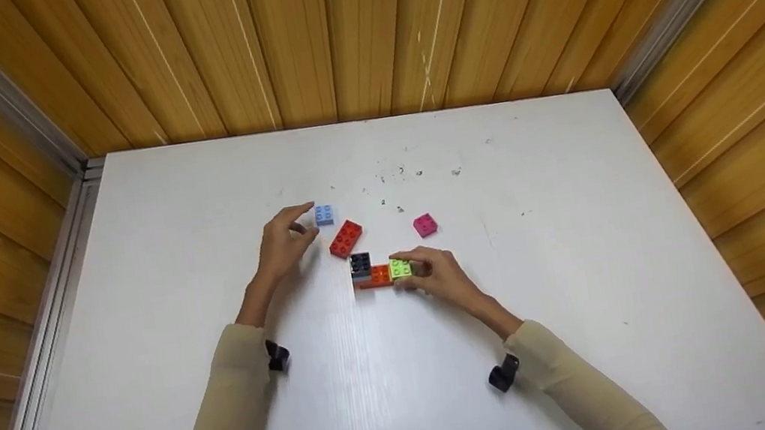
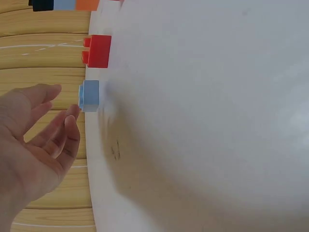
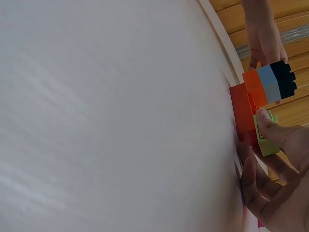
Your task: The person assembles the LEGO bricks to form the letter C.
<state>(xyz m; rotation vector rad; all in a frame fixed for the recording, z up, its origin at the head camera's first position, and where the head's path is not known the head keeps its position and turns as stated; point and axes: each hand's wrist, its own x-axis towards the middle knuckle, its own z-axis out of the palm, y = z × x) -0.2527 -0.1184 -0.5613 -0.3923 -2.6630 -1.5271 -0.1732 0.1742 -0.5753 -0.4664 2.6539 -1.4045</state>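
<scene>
Lime brick at the base's end, light-blue brick within the other hand's reach

The step in hand appears to be fitting the lime-green four-stud brick [image 1: 400,268] onto the red base brick [image 3: 243,113]. The right hand [image 1: 441,276] pinches it between thumb and fingers at the base's right end; whether it is fully seated, I cannot tell. At the base's left end rises a stack: orange brick [image 3: 254,88], pale-blue brick [image 3: 268,83], then the black brick [image 3: 283,79] on top. Bare studs show between stack and lime brick.

The left hand [image 1: 280,241] is spread, thumb and forefinger apart beside the light-blue four-stud brick [image 1: 324,214], which sits on the white table [image 1: 350,402] beyond the build; contact is unclear. The loose red eight-stud brick [image 1: 346,239] lies between it and the stack, and the magenta brick [image 1: 425,224] lies beyond the right hand.

The next move probably calls for a firm downward press on the lime brick, with the left fingers closing squarely on the light-blue one's sides.
</scene>
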